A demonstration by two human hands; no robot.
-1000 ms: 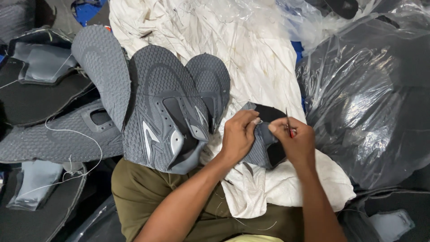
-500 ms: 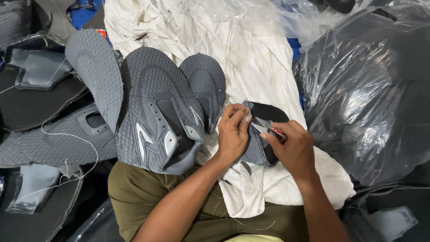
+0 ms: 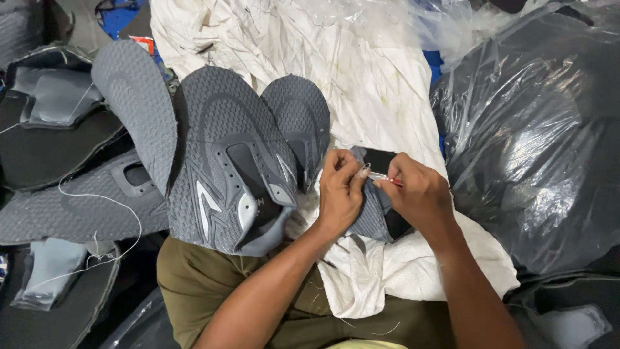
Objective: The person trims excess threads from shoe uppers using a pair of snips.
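Observation:
My left hand [image 3: 340, 189] pinches the top edge of a small grey shoe upper piece [image 3: 373, 218] lying on my lap over a white cloth [image 3: 361, 84]. My right hand [image 3: 418, 192] grips a small thread snipper with a red handle [image 3: 385, 178], its metal tip touching the piece between my two hands. A black lining part of the piece [image 3: 378, 159] shows above my fingers. To the left, a stack of grey shoe uppers [image 3: 226, 168] rests against my knee.
More grey and black shoe parts [image 3: 58, 148] are piled at the left, with a loose white thread [image 3: 97, 194] across them. Large bags in dark clear plastic [image 3: 536, 129] fill the right side. My olive trousers [image 3: 200, 291] show at the bottom.
Both hands and the small piece have shifted slightly up and left. My right hand has closed in toward my left, bringing the snipper tip to the piece's edge.

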